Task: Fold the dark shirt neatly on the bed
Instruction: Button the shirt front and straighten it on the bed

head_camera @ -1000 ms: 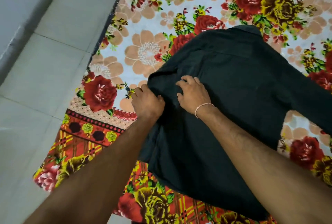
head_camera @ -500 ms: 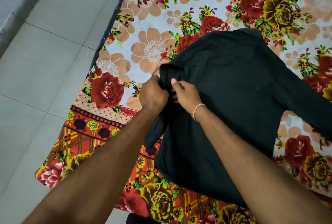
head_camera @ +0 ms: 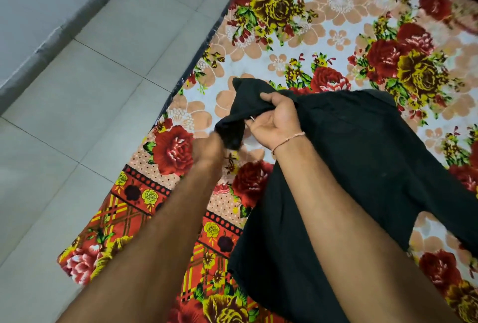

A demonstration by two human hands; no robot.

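On the bed with its flowered red and cream sheet, my right hand pinches a raised sleeve of the dark cloth shirt, while my blurred left hand closes around the sleeve's end.

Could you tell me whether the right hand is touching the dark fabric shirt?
Touching. The head view shows the right hand with its fingers curled over a raised fold of the dark fabric shirt.
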